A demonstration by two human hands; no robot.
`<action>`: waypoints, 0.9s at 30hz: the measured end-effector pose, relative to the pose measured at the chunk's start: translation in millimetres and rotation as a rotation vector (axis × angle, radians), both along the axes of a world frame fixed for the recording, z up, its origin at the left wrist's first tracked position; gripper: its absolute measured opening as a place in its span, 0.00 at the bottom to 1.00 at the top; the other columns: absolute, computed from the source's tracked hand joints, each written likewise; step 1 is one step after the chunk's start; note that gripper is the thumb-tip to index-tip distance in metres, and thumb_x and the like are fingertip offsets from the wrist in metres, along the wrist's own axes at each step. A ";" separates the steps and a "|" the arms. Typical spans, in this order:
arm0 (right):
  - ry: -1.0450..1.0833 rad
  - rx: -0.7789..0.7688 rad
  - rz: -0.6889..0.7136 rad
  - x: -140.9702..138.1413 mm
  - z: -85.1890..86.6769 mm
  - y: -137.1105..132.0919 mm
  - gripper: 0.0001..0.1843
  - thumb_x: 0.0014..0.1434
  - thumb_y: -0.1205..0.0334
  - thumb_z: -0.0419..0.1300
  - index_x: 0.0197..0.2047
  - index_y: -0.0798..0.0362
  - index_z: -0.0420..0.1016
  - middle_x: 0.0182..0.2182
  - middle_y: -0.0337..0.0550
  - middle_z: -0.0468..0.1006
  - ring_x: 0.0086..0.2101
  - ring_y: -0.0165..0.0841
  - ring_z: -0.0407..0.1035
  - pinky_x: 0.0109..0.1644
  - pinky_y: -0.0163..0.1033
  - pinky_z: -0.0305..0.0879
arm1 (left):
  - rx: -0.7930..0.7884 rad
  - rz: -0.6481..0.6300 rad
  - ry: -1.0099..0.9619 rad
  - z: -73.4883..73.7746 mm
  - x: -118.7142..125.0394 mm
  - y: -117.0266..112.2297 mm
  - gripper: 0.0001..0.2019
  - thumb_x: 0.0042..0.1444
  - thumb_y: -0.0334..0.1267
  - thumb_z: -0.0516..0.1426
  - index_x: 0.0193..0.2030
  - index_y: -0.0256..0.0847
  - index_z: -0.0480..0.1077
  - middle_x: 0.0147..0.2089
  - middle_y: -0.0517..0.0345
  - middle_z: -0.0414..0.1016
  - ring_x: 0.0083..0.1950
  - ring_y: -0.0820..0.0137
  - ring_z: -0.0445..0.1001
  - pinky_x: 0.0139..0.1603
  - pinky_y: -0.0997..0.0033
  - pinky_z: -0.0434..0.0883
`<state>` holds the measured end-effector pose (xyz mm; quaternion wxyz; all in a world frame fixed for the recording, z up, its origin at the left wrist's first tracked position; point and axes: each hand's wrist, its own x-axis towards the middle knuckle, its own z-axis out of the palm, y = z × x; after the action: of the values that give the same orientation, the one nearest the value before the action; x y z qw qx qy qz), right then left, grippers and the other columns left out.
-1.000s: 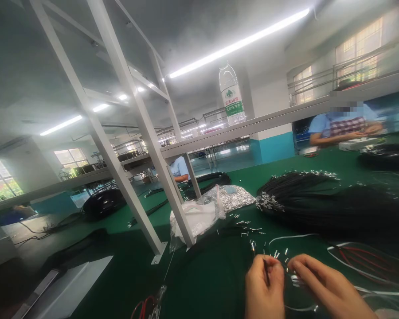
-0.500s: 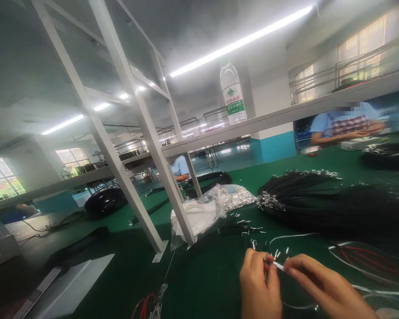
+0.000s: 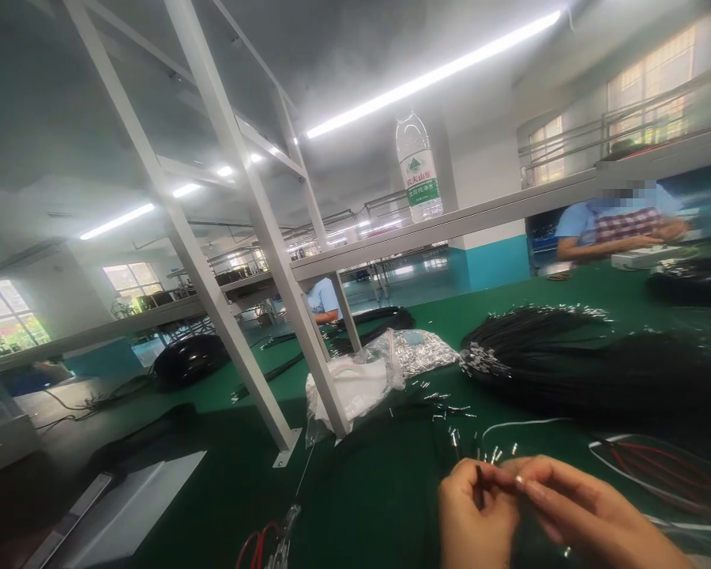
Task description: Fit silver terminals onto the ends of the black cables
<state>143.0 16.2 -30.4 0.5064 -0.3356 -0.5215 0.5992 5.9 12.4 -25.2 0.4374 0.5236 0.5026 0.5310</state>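
Low on the right, above the green tabletop, my two hands are close together, fingertips nearly touching. My left hand (image 3: 479, 514) is closed, with a short length of black wire (image 3: 479, 484) showing between its fingers. The fingertips of my right hand (image 3: 586, 506) pinch a small whitish piece (image 3: 520, 481); its kind is too small to make out. Just beyond the hands lie loose metal terminals (image 3: 496, 454). A thin white wire (image 3: 527, 423) curves behind them.
A large bundle of black wires (image 3: 569, 363) with metal ends lies beyond my hands. Clear bags of terminals (image 3: 423, 352) rest by a shelf post (image 3: 278, 300). A water bottle (image 3: 419, 170) stands on the shelf. One co-worker (image 3: 625, 225) sits at the far right.
Both hands have moved slightly right and closer together. The white strip that stretched between the fingers is mostly hidden now; a small whitish end shows at the right fingertips.
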 end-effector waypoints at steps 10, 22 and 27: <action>-0.288 0.536 -0.187 3.8 14.3 0.5 0.12 0.61 0.53 0.58 0.31 0.47 0.77 0.29 0.40 0.77 0.30 0.34 0.74 0.34 0.30 0.72 | 0.093 -0.002 0.025 24.7 -10.0 -11.8 0.05 0.46 0.31 0.59 0.32 0.34 0.71 0.30 0.62 0.63 0.24 0.79 0.54 0.25 0.76 0.54; -0.476 0.810 -0.199 4.8 8.8 -0.6 0.08 0.66 0.63 0.54 0.37 0.44 0.73 0.31 0.35 0.77 0.31 0.30 0.75 0.34 0.27 0.72 | 0.070 -0.039 0.064 23.8 -9.7 -10.1 0.02 0.47 0.31 0.58 0.27 0.36 0.68 0.28 0.63 0.60 0.25 0.78 0.53 0.25 0.75 0.52; -0.491 0.785 -0.247 3.4 8.7 1.2 0.08 0.65 0.62 0.55 0.35 0.46 0.74 0.30 0.36 0.77 0.30 0.30 0.75 0.34 0.28 0.72 | 0.068 -0.041 0.073 19.9 -9.1 -8.8 0.03 0.48 0.32 0.57 0.27 0.37 0.65 0.26 0.64 0.58 0.26 0.76 0.53 0.26 0.74 0.52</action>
<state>146.4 17.4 -21.7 0.5243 -0.3100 -0.7687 0.1952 -3.2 3.6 -5.4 0.4117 0.5674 0.4889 0.5192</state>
